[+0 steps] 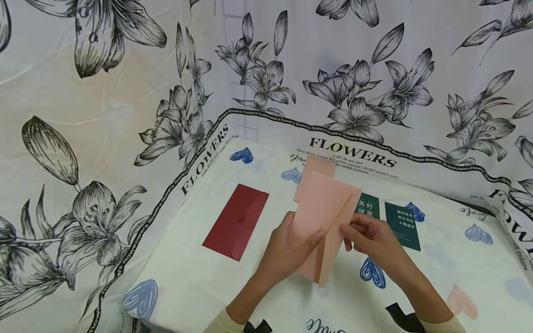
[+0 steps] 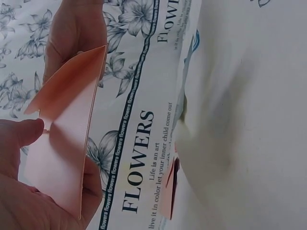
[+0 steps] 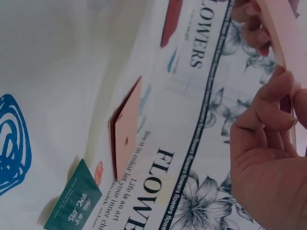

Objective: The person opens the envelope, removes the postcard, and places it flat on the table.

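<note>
Head view: the left hand (image 1: 287, 252) pinches a pale pink envelope (image 1: 318, 201) between thumb and fingers, above the patterned cloth (image 1: 179, 277); the right hand's (image 1: 374, 238) thumb and fingertips pinch its right edge. A red envelope (image 1: 236, 222) lies left, a green card (image 1: 402, 226) right.

Drape (image 1: 266, 83) reads "FLOWERS" & "Life is an art"; tbl. cloth (image 1: 179, 263), "Smile"; green cards (image 1: 402, 225), Chinese chars. incl. "美好".
</note>
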The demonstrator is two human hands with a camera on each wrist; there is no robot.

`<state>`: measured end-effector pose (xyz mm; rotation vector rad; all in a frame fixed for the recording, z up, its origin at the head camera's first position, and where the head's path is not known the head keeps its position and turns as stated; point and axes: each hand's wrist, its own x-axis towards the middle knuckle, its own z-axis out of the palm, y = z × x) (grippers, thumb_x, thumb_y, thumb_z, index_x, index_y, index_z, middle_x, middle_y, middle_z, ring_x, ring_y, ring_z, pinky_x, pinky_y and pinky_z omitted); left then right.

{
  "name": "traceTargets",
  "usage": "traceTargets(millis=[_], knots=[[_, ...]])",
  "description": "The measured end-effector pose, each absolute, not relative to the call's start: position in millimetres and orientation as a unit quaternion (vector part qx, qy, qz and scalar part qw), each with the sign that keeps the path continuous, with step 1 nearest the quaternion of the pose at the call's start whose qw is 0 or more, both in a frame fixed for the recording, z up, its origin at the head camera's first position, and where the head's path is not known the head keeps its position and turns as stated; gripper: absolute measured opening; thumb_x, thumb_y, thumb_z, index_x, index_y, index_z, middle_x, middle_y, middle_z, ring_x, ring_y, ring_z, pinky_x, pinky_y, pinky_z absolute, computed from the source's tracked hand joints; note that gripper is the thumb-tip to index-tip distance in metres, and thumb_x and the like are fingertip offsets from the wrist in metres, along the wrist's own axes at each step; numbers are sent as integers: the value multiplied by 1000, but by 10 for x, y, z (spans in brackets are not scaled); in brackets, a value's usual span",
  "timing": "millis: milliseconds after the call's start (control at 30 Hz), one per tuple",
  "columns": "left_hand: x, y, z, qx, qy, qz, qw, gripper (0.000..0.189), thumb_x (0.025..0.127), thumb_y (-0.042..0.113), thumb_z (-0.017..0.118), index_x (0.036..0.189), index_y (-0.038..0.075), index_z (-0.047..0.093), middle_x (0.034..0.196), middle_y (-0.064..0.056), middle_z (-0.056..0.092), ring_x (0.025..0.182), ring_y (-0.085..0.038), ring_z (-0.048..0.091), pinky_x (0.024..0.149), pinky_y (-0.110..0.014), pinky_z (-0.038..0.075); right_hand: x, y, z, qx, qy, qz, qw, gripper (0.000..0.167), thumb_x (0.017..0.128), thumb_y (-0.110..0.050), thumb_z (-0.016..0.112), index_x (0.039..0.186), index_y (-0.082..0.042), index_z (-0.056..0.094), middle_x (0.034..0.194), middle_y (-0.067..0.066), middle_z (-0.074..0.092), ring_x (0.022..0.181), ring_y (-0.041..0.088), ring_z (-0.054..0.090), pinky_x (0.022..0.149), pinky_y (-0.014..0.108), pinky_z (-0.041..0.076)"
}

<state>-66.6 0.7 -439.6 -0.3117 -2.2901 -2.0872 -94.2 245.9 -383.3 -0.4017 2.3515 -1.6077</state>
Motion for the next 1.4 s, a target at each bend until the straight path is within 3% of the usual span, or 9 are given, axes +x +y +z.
traceTargets(millis=[333,667,800,1033,1267,1400], knots=[[-656,3,-4391,-102,-732,-673,9,47,97,53,74,131,28,53,112,8,70,101,-14,66,84,-39,53,-924,2419,-3832,-123,814,-556,117,28,106,-21,67,127,-2,66,88,12,72,71,24,65,62,29,56],[-651,5,-4430,-109,-731,-673,15,46,98,49,74,129,24,53,109,6,71,97,-13,68,82,-36,54,-928,2407,-3865,-146,818,-550,86,26,106,-15,66,129,-2,67,84,11,72,62,22,61,57,29,55],[-644,6,-4458,-108,-740,-664,22,45,98,49,74,128,24,52,106,6,69,94,-13,66,80,-35,53,-915,2384,-3892,-154,827,-536,67,27,107,-16,66,131,-5,66,83,8,70,61,21,59,55,29,53],[-655,46,-4493,-119,-747,-652,52,41,100,45,73,122,20,51,98,4,65,87,-12,62,75,-31,51,-879,2289,-3915,-178,855,-487,-15,29,107,-16,66,135,-11,64,85,4,71,56,22,60,51,30,52],[-656,36,-4475,-108,-755,-644,55,45,98,50,74,123,20,51,95,5,65,83,-12,63,70,-32,52,-863,2240,-3913,-174,859,-480,-24,30,107,-20,67,136,-14,63,89,2,73,57,21,62,51,31,53],[-649,42,-4492,-85,-764,-637,51,52,95,53,76,126,19,51,100,4,65,88,-12,64,73,-33,53,-832,2186,-3935,-170,859,-483,-26,28,106,-21,68,134,-16,63,89,3,72,60,22,64,54,30,55]])
